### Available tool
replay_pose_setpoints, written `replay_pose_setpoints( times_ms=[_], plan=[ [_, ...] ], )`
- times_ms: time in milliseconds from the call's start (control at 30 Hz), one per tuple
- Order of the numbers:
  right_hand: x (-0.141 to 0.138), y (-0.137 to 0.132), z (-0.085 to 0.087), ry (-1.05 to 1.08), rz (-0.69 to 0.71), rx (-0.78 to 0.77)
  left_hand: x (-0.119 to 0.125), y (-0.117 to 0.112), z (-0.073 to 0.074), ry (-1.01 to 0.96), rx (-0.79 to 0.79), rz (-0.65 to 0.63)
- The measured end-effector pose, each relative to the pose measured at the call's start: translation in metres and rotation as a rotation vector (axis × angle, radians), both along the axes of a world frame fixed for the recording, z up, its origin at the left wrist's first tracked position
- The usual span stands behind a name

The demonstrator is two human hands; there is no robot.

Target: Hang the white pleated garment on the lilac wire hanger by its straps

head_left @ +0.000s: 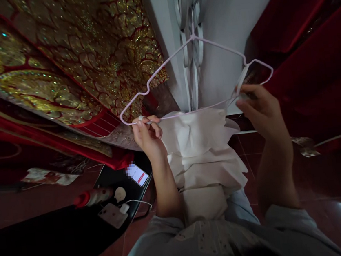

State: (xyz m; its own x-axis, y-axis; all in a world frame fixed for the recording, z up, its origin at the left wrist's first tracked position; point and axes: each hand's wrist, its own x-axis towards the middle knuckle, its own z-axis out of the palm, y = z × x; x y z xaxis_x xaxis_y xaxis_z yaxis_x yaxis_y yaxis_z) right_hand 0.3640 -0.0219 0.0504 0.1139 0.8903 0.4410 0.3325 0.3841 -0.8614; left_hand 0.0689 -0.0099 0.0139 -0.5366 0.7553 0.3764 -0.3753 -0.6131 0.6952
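A pale pink clothes hanger (219,48) hangs in front of me by its hook from a white metal rack (187,72). A cream layered garment (195,141) drapes down below its bottom bar, over my lap. With fingers curled, my left hand (148,132) pinches the bar near the left corner; a white ring or band is on one finger. At the right end, my right hand (259,107), slightly blurred, has its thumb and fingertips closed on a thin white strap (242,78). The strap loops up over the hanger's right notch. Its lower end is hard to make out.
Gold-sequined red garments (102,41) hang close on the left, dark red cloth (311,62) on the right. A black bench (62,230) at lower left holds a lit phone (139,174), a second phone (112,216), a white charger (124,208) and a red-capped bottle (93,196).
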Motion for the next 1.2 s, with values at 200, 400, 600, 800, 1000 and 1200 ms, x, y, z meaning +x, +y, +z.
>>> replay_pose_setpoints(
  times_ms=[200, 400, 600, 800, 1000, 1200],
  plan=[
    [0.004, 0.028, 0.022, 0.219, 0.071, 0.149, -0.004, -0.001, 0.001, -0.003, 0.020, -0.091],
    [0.033, 0.050, -0.026, 0.398, -0.256, 0.524, -0.007, -0.002, 0.003, -0.002, -0.054, -0.067],
    [-0.012, 0.002, -0.033, 0.063, 0.033, 0.226, 0.004, -0.004, 0.003, -0.020, -0.036, -0.106],
    [-0.030, 0.006, -0.039, -0.035, 0.022, 0.299, -0.011, -0.012, -0.001, 0.084, -0.124, -0.012],
    [-0.027, 0.007, -0.042, 0.036, -0.004, 0.327, -0.054, -0.003, -0.011, 0.205, 0.015, 0.420],
    [-0.031, 0.005, -0.036, 0.124, -0.022, 0.348, -0.068, 0.019, 0.009, 0.442, 0.083, 0.367]
  ],
)
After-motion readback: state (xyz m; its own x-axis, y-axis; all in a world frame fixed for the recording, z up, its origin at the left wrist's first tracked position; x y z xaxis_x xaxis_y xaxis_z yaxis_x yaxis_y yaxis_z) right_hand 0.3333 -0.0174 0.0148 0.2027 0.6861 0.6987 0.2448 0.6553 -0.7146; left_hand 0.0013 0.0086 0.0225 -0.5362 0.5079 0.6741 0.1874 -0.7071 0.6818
